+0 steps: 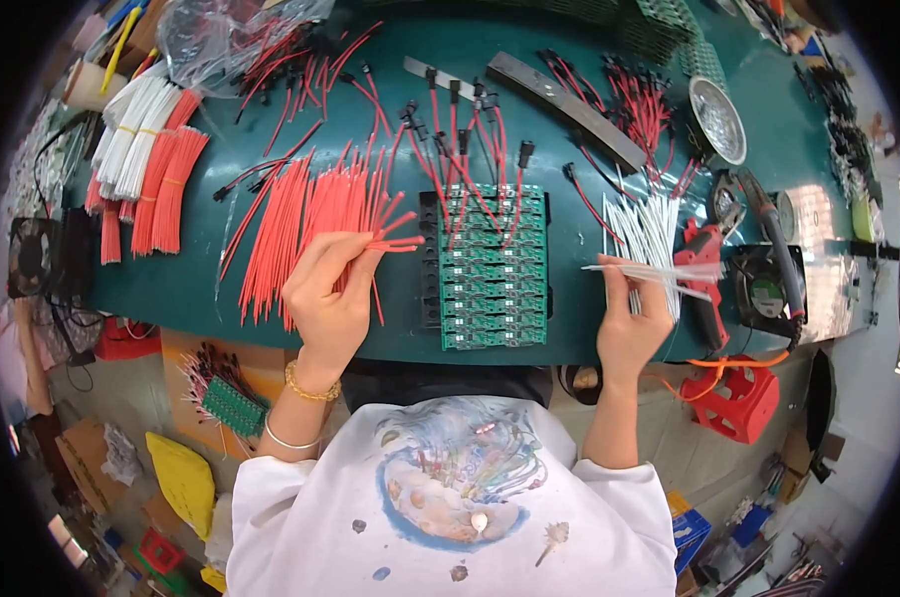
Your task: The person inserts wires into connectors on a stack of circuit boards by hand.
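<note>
My left hand (328, 294) pinches a few short red wires (398, 242), their ends fanned toward the middle. Beside and beyond it lies a large spread of loose red wires (276, 249). Several thin white wires (691, 272) are between the closed fingers of my right hand (634, 316), over a pile of white wires (651, 224) on the table. Between my hands rests a panel of green circuit boards (495, 289) in a black holder. Red leads with black connectors (460, 144) extend from its far rows; the near rows show no leads.
Bundled red and white wires (131, 149) lie at the far left. A metal bar (569, 109) and a round metal dish (718, 119) are at the back. Right of my right hand are a red-handled tool (703, 284) and a black fan (768, 289). A red stool (733, 403) stands below.
</note>
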A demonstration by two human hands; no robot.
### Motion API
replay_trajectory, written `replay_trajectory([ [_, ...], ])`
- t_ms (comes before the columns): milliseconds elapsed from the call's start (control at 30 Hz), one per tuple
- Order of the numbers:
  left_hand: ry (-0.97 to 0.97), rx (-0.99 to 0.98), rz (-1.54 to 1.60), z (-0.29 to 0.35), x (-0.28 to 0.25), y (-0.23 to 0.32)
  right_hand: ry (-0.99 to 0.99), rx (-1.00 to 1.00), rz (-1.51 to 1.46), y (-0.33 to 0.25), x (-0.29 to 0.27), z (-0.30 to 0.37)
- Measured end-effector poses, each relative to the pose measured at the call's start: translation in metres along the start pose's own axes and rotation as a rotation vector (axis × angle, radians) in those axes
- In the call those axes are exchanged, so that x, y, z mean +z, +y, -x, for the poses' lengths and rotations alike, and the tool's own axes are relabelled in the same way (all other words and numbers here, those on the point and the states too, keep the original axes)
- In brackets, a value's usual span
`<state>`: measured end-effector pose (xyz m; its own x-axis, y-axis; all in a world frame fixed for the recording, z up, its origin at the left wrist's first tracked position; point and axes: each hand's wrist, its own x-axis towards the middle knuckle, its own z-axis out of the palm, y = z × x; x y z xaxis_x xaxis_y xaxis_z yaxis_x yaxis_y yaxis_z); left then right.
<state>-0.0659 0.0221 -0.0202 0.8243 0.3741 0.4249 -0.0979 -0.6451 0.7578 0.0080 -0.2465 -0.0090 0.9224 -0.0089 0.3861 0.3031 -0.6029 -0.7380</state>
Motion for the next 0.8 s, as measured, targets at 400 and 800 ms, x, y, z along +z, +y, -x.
replay_trajectory([
  [400,-0.013,-0.184,0.259,-0.046,0.006,0.049,-0.138,-0.609,-0.115,-0.082,0.049,-0.041],
  [800,0.086,0.132,0.141,-0.043,0.04,0.04,-0.047,-0.636,0.072,-0.065,0.066,-0.046],
])
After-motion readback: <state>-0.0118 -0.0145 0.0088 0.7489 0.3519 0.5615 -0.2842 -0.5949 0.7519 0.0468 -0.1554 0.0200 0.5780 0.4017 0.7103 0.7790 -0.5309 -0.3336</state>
